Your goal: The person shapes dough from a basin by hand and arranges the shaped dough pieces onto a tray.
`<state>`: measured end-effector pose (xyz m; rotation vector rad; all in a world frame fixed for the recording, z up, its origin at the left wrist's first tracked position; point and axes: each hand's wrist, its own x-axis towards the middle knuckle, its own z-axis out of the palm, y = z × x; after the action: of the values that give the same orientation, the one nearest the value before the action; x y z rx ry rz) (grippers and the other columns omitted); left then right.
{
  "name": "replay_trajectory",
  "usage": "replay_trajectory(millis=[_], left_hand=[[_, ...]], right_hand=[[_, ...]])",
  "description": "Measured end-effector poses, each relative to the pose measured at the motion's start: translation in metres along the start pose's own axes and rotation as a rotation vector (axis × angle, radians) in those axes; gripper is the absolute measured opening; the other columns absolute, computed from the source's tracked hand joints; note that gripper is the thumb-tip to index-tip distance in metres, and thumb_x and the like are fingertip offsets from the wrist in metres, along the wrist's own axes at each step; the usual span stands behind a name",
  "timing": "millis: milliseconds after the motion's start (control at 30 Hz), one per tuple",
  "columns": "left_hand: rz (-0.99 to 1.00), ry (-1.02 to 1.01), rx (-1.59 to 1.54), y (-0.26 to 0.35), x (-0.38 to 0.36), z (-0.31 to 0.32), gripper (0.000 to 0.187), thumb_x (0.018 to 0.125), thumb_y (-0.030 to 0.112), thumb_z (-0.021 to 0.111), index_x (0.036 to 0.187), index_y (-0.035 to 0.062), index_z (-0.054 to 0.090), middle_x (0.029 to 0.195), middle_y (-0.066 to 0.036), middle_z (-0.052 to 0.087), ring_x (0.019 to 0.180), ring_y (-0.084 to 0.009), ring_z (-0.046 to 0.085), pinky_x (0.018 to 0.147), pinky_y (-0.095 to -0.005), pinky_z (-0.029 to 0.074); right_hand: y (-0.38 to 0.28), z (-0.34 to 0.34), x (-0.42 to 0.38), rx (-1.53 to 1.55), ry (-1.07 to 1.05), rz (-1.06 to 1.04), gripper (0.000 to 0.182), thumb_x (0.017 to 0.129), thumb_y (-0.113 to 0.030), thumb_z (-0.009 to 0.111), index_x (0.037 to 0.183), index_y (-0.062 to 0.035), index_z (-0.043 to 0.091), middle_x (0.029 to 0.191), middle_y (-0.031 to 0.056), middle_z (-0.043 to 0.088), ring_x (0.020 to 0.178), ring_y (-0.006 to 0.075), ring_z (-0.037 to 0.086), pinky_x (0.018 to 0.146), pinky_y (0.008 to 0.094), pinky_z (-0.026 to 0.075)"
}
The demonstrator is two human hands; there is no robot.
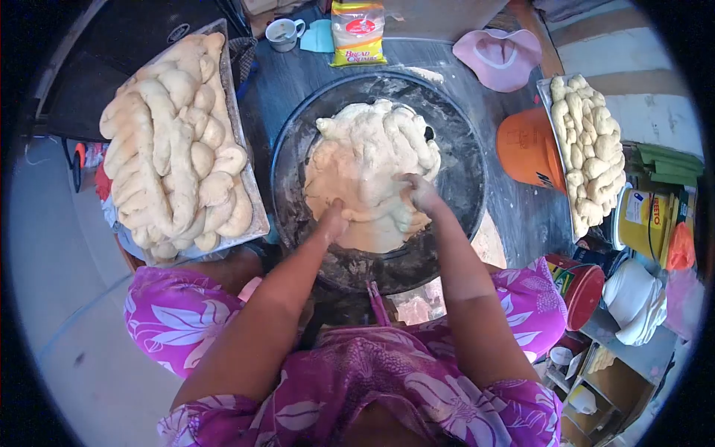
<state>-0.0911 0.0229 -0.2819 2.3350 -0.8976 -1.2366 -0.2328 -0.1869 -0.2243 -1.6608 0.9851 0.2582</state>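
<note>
A wide black basin [477, 149] stands before me, holding a mound of tan crumbs [328, 175] with pale dough ropes [380, 123] heaped at its far side. My left hand [335, 217] is closed at the near left of the mound, on the end of a crumb-dusted dough rope [365, 214]. On the right side of the mound, my right hand [423, 194] has its fingers curled on the dough; its fingertips are partly hidden. Crumbs cover much of the dough between the hands.
At left, a tray [257, 216] is piled with shaped dough [167, 141]. Another tray of dough twists [588, 149] rests by an orange bucket [529, 149] at right. Behind the basin are a bread crumbs bag [357, 37], a mug [284, 33] and a pink cap [497, 58].
</note>
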Motion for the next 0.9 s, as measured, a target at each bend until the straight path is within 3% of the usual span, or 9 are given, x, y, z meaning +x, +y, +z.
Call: replay_trajectory(millis=[100, 167, 267, 400, 433, 567, 667, 800, 900], left_hand=[[0.28, -0.012, -0.23, 0.032, -0.001, -0.032, 0.031, 0.075, 0.021, 0.061, 0.098, 0.0012, 0.056, 0.087, -0.016, 0.061, 0.077, -0.026, 0.06, 0.065, -0.0354, 0.047], [-0.025, -0.345, -0.562, 0.04, 0.023, -0.033, 0.024, 0.077, 0.022, 0.06, 0.09, 0.0028, 0.057, 0.079, -0.01, 0.06, 0.058, -0.018, 0.056, 0.047, -0.0318, 0.043], [-0.023, -0.156, -0.796, 0.138, -0.052, -0.122, 0.021, 0.078, 0.024, 0.06, 0.087, 0.0051, 0.056, 0.072, -0.006, 0.057, 0.047, -0.0132, 0.049, 0.037, -0.0282, 0.035], [0.257, -0.004, -0.815, 0.169, -0.088, -0.152, 0.023, 0.079, 0.024, 0.061, 0.093, 0.007, 0.056, 0.077, -0.003, 0.056, 0.064, -0.0094, 0.052, 0.048, -0.0238, 0.041], [0.309, 0.054, -0.853, 0.175, -0.104, -0.155, 0.023, 0.079, 0.022, 0.062, 0.097, 0.0075, 0.055, 0.086, -0.003, 0.056, 0.075, -0.0107, 0.053, 0.061, -0.0241, 0.044], [0.364, 0.152, -1.181, 0.187, -0.114, -0.137, 0.031, 0.081, 0.018, 0.059, 0.107, 0.0031, 0.049, 0.092, -0.004, 0.057, 0.088, -0.0135, 0.053, 0.081, -0.0282, 0.043], [0.505, 0.121, -1.144, 0.225, -0.154, -0.159, 0.027, 0.081, 0.017, 0.06, 0.102, 0.004, 0.049, 0.084, -0.003, 0.056, 0.079, -0.0135, 0.055, 0.073, -0.0277, 0.046], [0.766, 0.164, -1.168, 0.272, -0.2, -0.213, 0.013, 0.082, 0.014, 0.057, 0.09, 0.0068, 0.049, 0.063, -0.002, 0.048, 0.053, -0.0113, 0.049, 0.052, -0.0267, 0.045], [0.885, 0.152, -1.382, 0.286, -0.235, -0.266, 0.019, 0.081, 0.012, 0.061, 0.093, 0.0086, 0.047, 0.068, -0.002, 0.049, 0.048, -0.0088, 0.047, 0.04, -0.0221, 0.041]], right_hand=[[-0.003, 0.023, -0.004, 0.321, 0.039, -0.011, 0.035, 0.079, -0.011, 0.055, 0.114, -0.0065, 0.053, 0.092, 0.0085, 0.059, 0.078, 0.0173, 0.057, 0.069, 0.0279, 0.047], [-0.027, 0.038, -0.018, 0.539, -0.049, -0.031, 0.04, 0.083, -0.024, 0.056, 0.118, -0.0056, 0.049, 0.099, 0.011, 0.059, 0.088, 0.0206, 0.057, 0.075, 0.0299, 0.046], [-0.059, 0.057, -0.045, 0.534, -0.036, -0.276, 0.05, 0.082, -0.035, 0.058, 0.119, -0.0029, 0.048, 0.105, 0.0124, 0.057, 0.095, 0.0228, 0.055, 0.081, 0.0317, 0.044], [-0.11, 0.026, -0.089, 0.097, 0.073, -0.184, 0.062, 0.076, -0.038, 0.066, 0.12, 0.0001, 0.045, 0.112, 0.0124, 0.055, 0.1, 0.0237, 0.053, 0.084, 0.0337, 0.042], [-0.115, 0.027, -0.093, 0.294, 0.086, -0.404, 0.055, 0.075, -0.034, 0.067, 0.115, -0.0011, 0.048, 0.096, 0.0083, 0.058, 0.081, 0.015, 0.057, 0.062, 0.0263, 0.046], [-0.162, 0.02, -0.142, 0.394, 0.095, -0.396, 0.034, 0.076, -0.029, 0.067, 0.095, -0.0057, 0.051, 0.071, -0.0009, 0.051, 0.054, 0.0062, 0.049, 0.041, 0.0185, 0.034], [-0.177, 0.018, -0.175, 0.439, 0.06, -0.249, 0.057, 0.076, -0.022, 0.069, 0.121, -0.002, 0.042, 0.086, 0.0015, 0.054, 0.069, 0.0106, 0.051, 0.055, 0.0243, 0.043], [-0.136, 0.031, -0.142, 0.343, 0.027, -0.597, 0.039, 0.073, -0.022, 0.071, 0.102, -0.003, 0.056, 0.069, -0.002, 0.05, 0.065, 0.0104, 0.047, 0.056, 0.0263, 0.04], [-0.105, 0.061, -0.119, 0.186, 0.073, -0.477, 0.036, 0.068, -0.026, 0.075, 0.09, -0.0016, 0.059, 0.074, 0.0017, 0.055, 0.068, 0.0132, 0.049, 0.062, 0.0294, 0.042]])
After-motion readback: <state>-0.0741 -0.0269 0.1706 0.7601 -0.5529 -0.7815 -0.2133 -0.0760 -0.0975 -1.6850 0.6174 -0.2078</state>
